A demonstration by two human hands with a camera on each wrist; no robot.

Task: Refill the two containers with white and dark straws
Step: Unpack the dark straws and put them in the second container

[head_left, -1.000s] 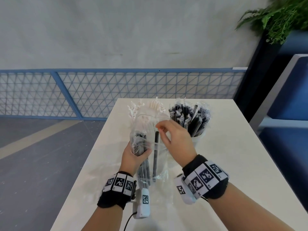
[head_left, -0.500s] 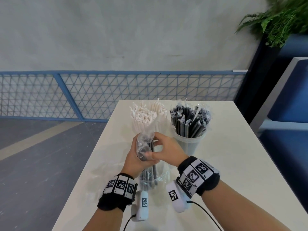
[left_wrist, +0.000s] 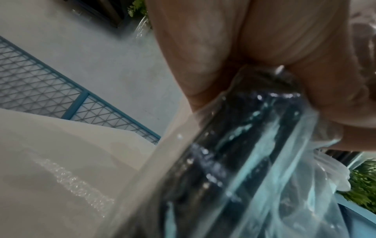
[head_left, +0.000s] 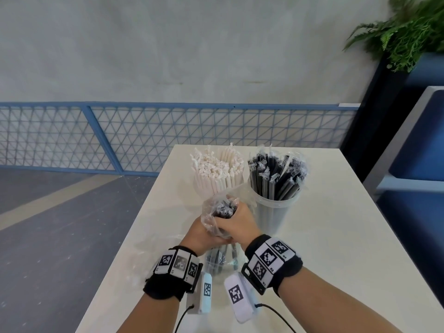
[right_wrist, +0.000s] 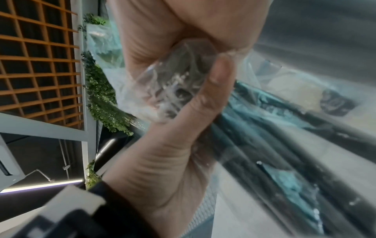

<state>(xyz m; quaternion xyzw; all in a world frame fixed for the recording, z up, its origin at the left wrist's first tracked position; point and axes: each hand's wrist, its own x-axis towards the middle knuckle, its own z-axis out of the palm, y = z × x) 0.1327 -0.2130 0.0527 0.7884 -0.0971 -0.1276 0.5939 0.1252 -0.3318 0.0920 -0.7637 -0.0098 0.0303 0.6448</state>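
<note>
Two clear containers stand at the table's far end: one (head_left: 216, 186) packed with white straws (head_left: 216, 164), one (head_left: 274, 212) packed with dark straws (head_left: 276, 176). In front of them both hands hold a clear plastic bag (head_left: 216, 212) with a bundle of dark straws (head_left: 224, 209) inside. My left hand (head_left: 204, 234) grips the bag from the left. My right hand (head_left: 237, 222) wraps round its upper part. In the wrist views, fingers (left_wrist: 203, 56) curl round the bag (left_wrist: 254, 161), and the right thumb (right_wrist: 215, 90) presses crumpled plastic (right_wrist: 173, 83).
The white table (head_left: 336, 236) has its left edge close to my left wrist; grey floor lies below. A blue mesh railing (head_left: 144, 135) runs behind. A potted fern (head_left: 408, 27) and blue seat are at the right. Crumpled clear plastic (head_left: 144, 255) lies left of my hands.
My right hand came down from above the bag and closed round its upper part beside my left hand. The bag now sits lower and more bunched.
</note>
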